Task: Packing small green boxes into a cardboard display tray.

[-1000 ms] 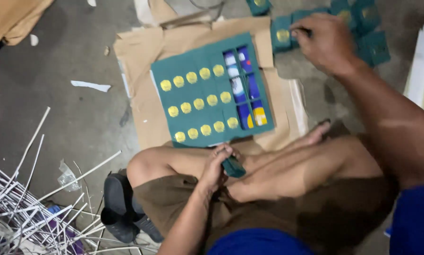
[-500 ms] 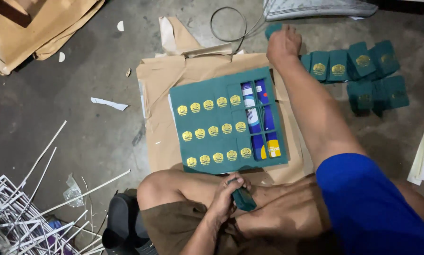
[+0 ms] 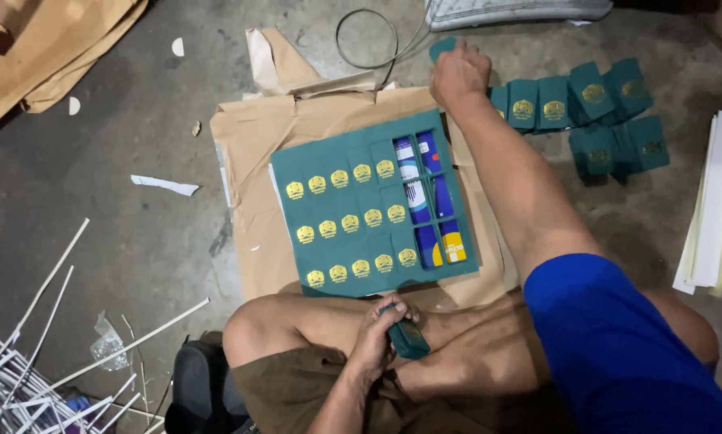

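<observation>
My left hand [image 3: 377, 333] rests on my crossed legs, gripping a small dark green tool [image 3: 407, 338]. My right hand [image 3: 458, 74] reaches far forward and holds a small green card [image 3: 441, 47] at the left end of a row of green cards with gold emblems [image 3: 574, 100]. Between the hands lies a large green die-cut sheet [image 3: 369, 213] on brown paper [image 3: 252, 161]; it carries rows of gold emblems, and several windows on its right show blue and yellow print underneath.
White rods and a wire frame [image 3: 31, 354] lie at lower left. A wire loop [image 3: 367, 36] and a grey bag [image 3: 518, 10] sit at the top. Cardboard [image 3: 39, 48] lies at upper left, and a stack of white sheets [image 3: 711, 209] at the right edge.
My right hand moved left from the row of green cards to its left end and picked up a card. The view shifted. My left hand stayed on my legs with the tool.
</observation>
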